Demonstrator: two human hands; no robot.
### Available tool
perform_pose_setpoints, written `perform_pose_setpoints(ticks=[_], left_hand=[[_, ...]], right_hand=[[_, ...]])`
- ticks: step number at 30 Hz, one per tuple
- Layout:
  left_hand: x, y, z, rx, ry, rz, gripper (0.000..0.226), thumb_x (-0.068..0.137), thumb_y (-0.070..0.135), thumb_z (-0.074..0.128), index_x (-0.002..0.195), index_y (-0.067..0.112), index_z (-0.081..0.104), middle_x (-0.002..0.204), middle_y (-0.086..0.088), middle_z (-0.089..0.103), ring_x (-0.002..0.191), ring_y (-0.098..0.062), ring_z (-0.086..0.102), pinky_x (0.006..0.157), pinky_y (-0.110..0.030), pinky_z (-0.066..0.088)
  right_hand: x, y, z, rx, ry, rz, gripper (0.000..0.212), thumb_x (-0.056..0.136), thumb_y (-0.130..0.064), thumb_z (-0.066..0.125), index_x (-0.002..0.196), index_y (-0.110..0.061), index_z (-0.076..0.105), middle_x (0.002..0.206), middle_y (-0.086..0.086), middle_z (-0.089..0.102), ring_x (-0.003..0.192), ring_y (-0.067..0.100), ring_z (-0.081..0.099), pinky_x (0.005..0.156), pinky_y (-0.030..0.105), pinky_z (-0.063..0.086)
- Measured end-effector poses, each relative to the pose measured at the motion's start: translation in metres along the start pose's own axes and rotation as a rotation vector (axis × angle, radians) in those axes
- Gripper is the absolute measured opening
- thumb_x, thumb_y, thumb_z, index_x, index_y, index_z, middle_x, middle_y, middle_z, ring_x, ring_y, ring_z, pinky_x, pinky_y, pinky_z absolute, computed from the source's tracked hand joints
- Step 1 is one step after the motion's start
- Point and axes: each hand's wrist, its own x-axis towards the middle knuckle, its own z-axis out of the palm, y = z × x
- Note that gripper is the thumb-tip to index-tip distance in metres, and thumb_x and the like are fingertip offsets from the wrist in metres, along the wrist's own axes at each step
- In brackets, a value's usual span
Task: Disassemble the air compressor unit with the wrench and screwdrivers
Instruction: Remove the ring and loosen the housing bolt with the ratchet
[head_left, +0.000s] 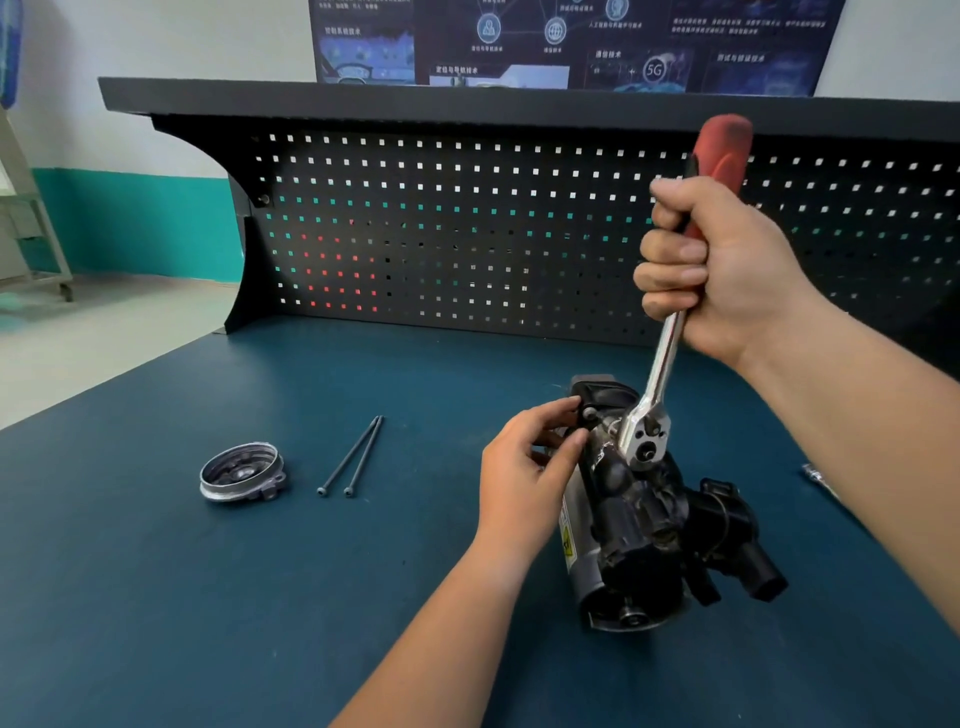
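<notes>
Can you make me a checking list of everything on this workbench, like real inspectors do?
Surface: blue table, no spills seen.
Job's things: black compressor lies on the table; red-handled wrench has its head on the compressor's upper part; round metal cover and two long bolts lie loose to the left.
Clutter: small metal piece at the right, too blurred to name.
Hands: left hand holds the compressor's far end; right hand grips the wrench handle.
Cables: nothing seen.
Surroundings: pegboard behind, poster above.
</notes>
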Motion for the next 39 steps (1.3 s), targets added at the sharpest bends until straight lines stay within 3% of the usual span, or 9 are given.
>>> perform_pose_setpoints(ticks=[9,16,23,26,29,33,35,37,39], left_hand=[[-0.002,0.003,0.0,-0.011,-0.024,0.003,0.036,0.086,0.012,0.066,0.105,0.041,0.06,0.101,0.008,0.067,0.076,0.0,0.058,0.07,-0.02,0.05],[-0.002,0.003,0.001,-0.007,-0.009,0.005,0.037,0.085,0.013,0.067,0.104,0.044,0.06,0.102,0.011,0.067,0.076,0.002,0.058,0.073,-0.022,0.051],[-0.002,0.003,0.001,-0.001,-0.015,0.029,0.036,0.084,0.015,0.067,0.105,0.044,0.06,0.102,0.009,0.067,0.076,0.001,0.058,0.071,-0.022,0.049],[-0.002,0.014,0.0,0.124,-0.01,0.092,0.034,0.085,0.013,0.066,0.109,0.036,0.059,0.106,0.005,0.061,0.094,-0.003,0.057,0.078,-0.031,0.048],[-0.01,0.045,-0.009,0.167,0.084,0.323,0.027,0.09,0.018,0.055,0.116,0.022,0.056,0.116,0.001,0.053,0.114,-0.013,0.049,0.096,-0.039,0.043],[-0.052,0.097,-0.005,0.321,-0.411,0.747,0.042,0.095,0.043,0.041,0.129,0.02,0.047,0.123,0.007,0.053,0.126,-0.011,0.044,0.111,-0.032,0.028],[-0.073,0.111,0.021,0.535,-0.601,0.829,0.036,0.09,0.055,0.042,0.119,0.035,0.051,0.095,0.017,0.058,0.102,0.006,0.052,0.107,-0.018,0.028],[-0.088,0.118,0.047,0.715,-0.736,0.733,0.022,0.078,0.051,0.062,0.099,0.044,0.062,0.073,0.025,0.059,0.076,0.013,0.054,0.085,-0.003,0.034],[-0.101,0.123,0.063,0.538,-0.799,0.552,0.035,0.075,0.05,0.061,0.108,0.057,0.053,0.096,0.032,0.058,0.091,0.02,0.049,0.08,0.004,0.027]], right_hand=[[0.0,0.002,0.008,-0.025,-0.03,-0.021,0.035,0.096,-0.023,0.046,0.062,-0.02,0.038,0.038,-0.013,0.026,0.034,0.001,0.021,0.034,0.014,0.018],[-0.023,0.015,-0.026,0.351,0.202,-0.238,0.035,0.094,-0.02,0.041,0.06,-0.021,0.038,0.037,-0.012,0.026,0.033,0.001,0.021,0.034,0.015,0.021],[-0.043,0.04,-0.039,0.66,0.498,-0.259,0.033,0.093,-0.024,0.047,0.06,-0.022,0.041,0.041,-0.011,0.027,0.036,0.003,0.022,0.036,0.016,0.021],[-0.057,0.046,-0.036,0.716,0.558,-0.28,0.034,0.093,-0.025,0.046,0.06,-0.023,0.04,0.042,-0.011,0.025,0.037,0.004,0.021,0.037,0.016,0.021],[-0.079,0.036,-0.04,0.803,0.603,-0.341,0.033,0.088,-0.024,0.048,0.056,-0.023,0.04,0.041,-0.01,0.025,0.036,0.005,0.021,0.037,0.015,0.02],[-0.134,0.026,-0.071,0.995,0.305,-0.344,0.022,0.073,-0.023,0.058,0.054,-0.021,0.046,0.036,-0.007,0.034,0.031,0.005,0.031,0.033,0.014,0.028],[-0.162,0.029,-0.091,1.148,0.105,-0.31,0.019,0.074,-0.014,0.068,0.061,-0.014,0.055,0.04,-0.004,0.045,0.036,0.001,0.037,0.036,0.017,0.038],[-0.182,0.034,-0.111,0.994,0.29,-0.226,0.023,0.059,-0.012,0.08,0.072,-0.011,0.061,0.053,-0.004,0.056,0.045,0.0,0.049,0.042,0.016,0.045],[-0.198,0.042,-0.132,0.437,0.677,-0.127,0.041,0.063,-0.031,0.077,0.095,-0.012,0.06,0.085,0.003,0.067,0.069,0.005,0.065,0.063,0.019,0.053]])
